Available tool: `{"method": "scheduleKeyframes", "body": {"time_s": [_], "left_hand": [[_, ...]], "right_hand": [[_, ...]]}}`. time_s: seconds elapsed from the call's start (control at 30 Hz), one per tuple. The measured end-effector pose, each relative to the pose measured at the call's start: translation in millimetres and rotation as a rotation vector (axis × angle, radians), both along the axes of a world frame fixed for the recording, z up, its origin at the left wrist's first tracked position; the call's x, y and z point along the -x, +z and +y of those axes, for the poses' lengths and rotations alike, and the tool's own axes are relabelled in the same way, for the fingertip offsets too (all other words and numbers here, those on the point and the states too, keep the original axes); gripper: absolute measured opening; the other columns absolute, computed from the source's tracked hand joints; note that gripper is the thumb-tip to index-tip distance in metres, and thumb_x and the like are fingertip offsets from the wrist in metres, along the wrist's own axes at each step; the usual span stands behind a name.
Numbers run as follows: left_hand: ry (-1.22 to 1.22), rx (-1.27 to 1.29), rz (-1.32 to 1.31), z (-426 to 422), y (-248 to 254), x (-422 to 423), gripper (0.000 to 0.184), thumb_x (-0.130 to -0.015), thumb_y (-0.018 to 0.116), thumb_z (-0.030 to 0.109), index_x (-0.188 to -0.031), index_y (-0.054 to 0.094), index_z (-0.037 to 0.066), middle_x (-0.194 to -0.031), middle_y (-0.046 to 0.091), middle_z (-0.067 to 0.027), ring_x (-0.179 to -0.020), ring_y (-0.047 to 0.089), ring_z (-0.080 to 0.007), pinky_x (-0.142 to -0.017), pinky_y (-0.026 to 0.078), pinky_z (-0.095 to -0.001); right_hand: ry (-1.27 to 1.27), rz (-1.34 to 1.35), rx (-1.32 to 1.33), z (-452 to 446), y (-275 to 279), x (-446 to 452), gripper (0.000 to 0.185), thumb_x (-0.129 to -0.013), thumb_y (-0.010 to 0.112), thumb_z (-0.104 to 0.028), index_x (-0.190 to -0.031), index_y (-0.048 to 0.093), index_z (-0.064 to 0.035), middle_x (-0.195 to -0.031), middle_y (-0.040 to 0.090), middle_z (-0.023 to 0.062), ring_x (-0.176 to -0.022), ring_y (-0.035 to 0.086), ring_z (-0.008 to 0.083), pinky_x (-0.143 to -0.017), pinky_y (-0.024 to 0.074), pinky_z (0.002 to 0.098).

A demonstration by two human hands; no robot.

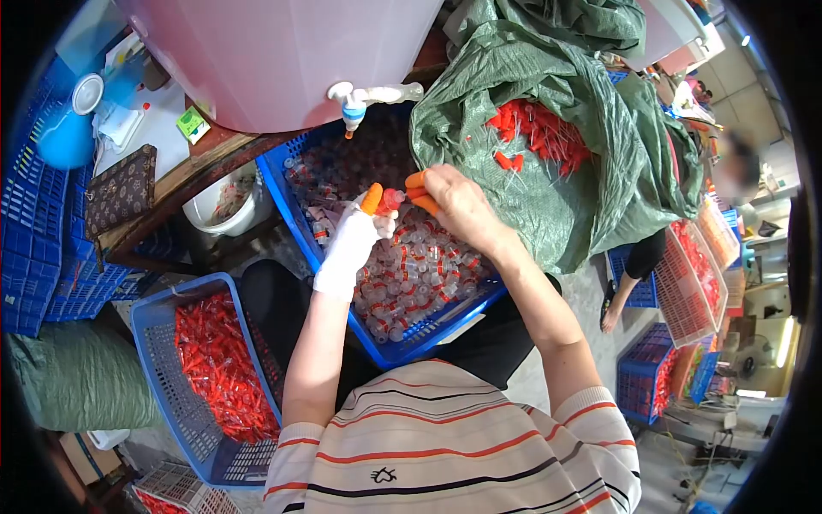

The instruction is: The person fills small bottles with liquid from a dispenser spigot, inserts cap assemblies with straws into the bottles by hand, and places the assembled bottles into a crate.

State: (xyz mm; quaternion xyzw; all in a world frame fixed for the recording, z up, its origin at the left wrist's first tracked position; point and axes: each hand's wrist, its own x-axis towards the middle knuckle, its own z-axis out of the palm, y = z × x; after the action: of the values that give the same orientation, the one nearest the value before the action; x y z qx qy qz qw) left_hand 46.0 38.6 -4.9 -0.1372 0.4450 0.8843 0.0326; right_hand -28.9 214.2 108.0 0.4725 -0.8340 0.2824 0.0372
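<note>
My left hand [363, 221], in a white covering with an orange finger cot, is closed on a small red-topped plastic bottle [391, 200]. Orange cots also cover fingertips of my right hand [458, 204], which are pinched together at the bottle's right end; whatever they grip is hidden. Both hands are above a blue crate [364, 330] heaped with small clear plastic bottles [419, 265] with red bands. Beyond my right hand, an open green woven sack [548, 218] holds red caps [548, 133] with thin white tubes.
A blue basket [154, 368] of red pieces [218, 364] stands at my left. A large pale tank [274, 60] with a tap [353, 111] overhangs the crate. A white bucket [248, 214] sits under the table. Another person's leg [629, 287] and more crates [638, 373] are at right.
</note>
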Motion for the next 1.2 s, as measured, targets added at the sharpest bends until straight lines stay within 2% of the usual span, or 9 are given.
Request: {"method": "scheduleKeyframes", "body": {"time_s": [0.1, 0.23, 0.37, 0.47, 0.6, 0.73, 0.87, 1.07, 1.2], "left_hand": [[-0.050, 0.008, 0.018, 5.2, 0.2, -5.3, 0.026, -0.092, 0.040, 0.012, -0.112, 0.054, 0.001, -0.079, 0.063, -0.0084, -0.056, 0.058, -0.0122, -0.054, 0.051, -0.0221], [-0.037, 0.162, 0.082, 22.8, 0.8, -15.6, 0.027, -0.090, 0.042, 0.006, -0.115, 0.049, 0.003, -0.083, 0.060, -0.0072, -0.061, 0.057, -0.0100, -0.053, 0.048, -0.0213], [-0.062, 0.146, -0.027, 23.7, 0.8, -13.5, 0.030, -0.087, 0.041, -0.001, -0.115, 0.050, 0.002, -0.093, 0.060, -0.0098, -0.068, 0.059, -0.0123, -0.061, 0.051, -0.0239], [-0.118, 0.377, 0.300, 22.0, 15.5, -15.4, 0.034, -0.083, 0.042, -0.008, -0.114, 0.052, 0.002, -0.101, 0.059, -0.0095, -0.081, 0.061, -0.0143, -0.073, 0.053, -0.0281], [-0.479, 0.373, 0.367, 1.9, 33.2, -15.1, 0.045, -0.077, 0.052, -0.012, -0.121, 0.051, 0.001, -0.112, 0.058, -0.0098, -0.105, 0.055, -0.0122, -0.089, 0.047, -0.0249], [-0.866, 1.110, 0.172, 8.3, 36.1, -8.9, 0.033, -0.074, 0.066, 0.010, -0.105, 0.063, 0.000, -0.074, 0.066, -0.0137, -0.070, 0.066, -0.0228, -0.062, 0.048, -0.0393], [-0.388, 1.511, 0.377, 45.0, -21.1, -45.1, 0.029, -0.069, 0.072, 0.022, -0.091, 0.063, 0.005, -0.078, 0.067, -0.0152, -0.076, 0.066, -0.0343, -0.066, 0.053, -0.0456], [-0.829, 1.763, 0.099, 86.0, -143.9, -76.9, 0.025, -0.068, 0.065, 0.028, -0.077, 0.073, 0.006, -0.077, 0.068, -0.0166, -0.076, 0.067, -0.0346, -0.071, 0.053, -0.0457], [-1.027, 1.653, 0.021, 96.1, -155.9, -85.8, 0.030, -0.070, 0.065, 0.027, -0.093, 0.073, 0.008, -0.089, 0.070, -0.0169, -0.085, 0.068, -0.0338, -0.078, 0.053, -0.0453]], "right_hand": [[0.094, 0.097, -0.109, 1.5, -13.4, -5.6, 0.018, -0.086, 0.065, -0.015, -0.100, 0.060, -0.0047, -0.090, 0.062, 0.0144, -0.082, 0.062, 0.0359, -0.069, 0.0513, 0.0414], [0.020, -0.360, -0.403, 16.2, -24.7, -5.7, 0.032, -0.091, 0.055, -0.031, -0.113, 0.056, -0.0072, -0.097, 0.065, 0.0165, -0.090, 0.064, 0.0362, -0.072, 0.0517, 0.0441], [-0.089, -0.080, 0.017, 17.7, -25.9, -26.9, 0.027, -0.090, 0.057, -0.024, -0.111, 0.056, -0.0072, -0.079, 0.065, 0.0189, -0.079, 0.065, 0.0399, -0.070, 0.0513, 0.0469], [-0.165, -0.211, -0.371, 28.0, -20.3, -31.5, 0.021, -0.088, 0.059, -0.020, -0.105, 0.056, -0.0066, -0.077, 0.065, 0.0196, -0.079, 0.065, 0.0396, -0.070, 0.0503, 0.0480], [0.057, -0.041, -0.157, 37.7, -26.0, -31.7, 0.018, -0.090, 0.060, -0.021, -0.100, 0.058, -0.0067, -0.079, 0.064, 0.0144, -0.079, 0.064, 0.0360, -0.066, 0.0507, 0.0442], [0.067, -0.156, -0.297, 31.6, -29.8, -53.2, 0.016, -0.092, 0.059, -0.021, -0.103, 0.063, -0.0101, -0.082, 0.065, 0.0129, -0.081, 0.065, 0.0348, -0.068, 0.0518, 0.0431], [-0.031, -0.447, -0.389, 52.1, -81.1, -64.0, 0.026, -0.092, 0.059, -0.034, -0.109, 0.065, -0.0153, -0.090, 0.069, 0.0149, -0.085, 0.066, 0.0354, -0.073, 0.0528, 0.0450], [-0.171, -0.346, -0.250, 76.8, -48.5, -56.2, 0.036, -0.085, 0.070, -0.025, -0.118, 0.062, -0.0122, -0.101, 0.067, 0.0140, -0.091, 0.066, 0.0317, -0.078, 0.0524, 0.0400], [-0.465, -0.381, -0.016, 111.9, -0.2, -10.7, 0.025, -0.087, 0.066, -0.011, -0.111, 0.065, -0.0049, -0.089, 0.068, 0.0130, -0.080, 0.066, 0.0167, -0.072, 0.0506, 0.0288]]}}
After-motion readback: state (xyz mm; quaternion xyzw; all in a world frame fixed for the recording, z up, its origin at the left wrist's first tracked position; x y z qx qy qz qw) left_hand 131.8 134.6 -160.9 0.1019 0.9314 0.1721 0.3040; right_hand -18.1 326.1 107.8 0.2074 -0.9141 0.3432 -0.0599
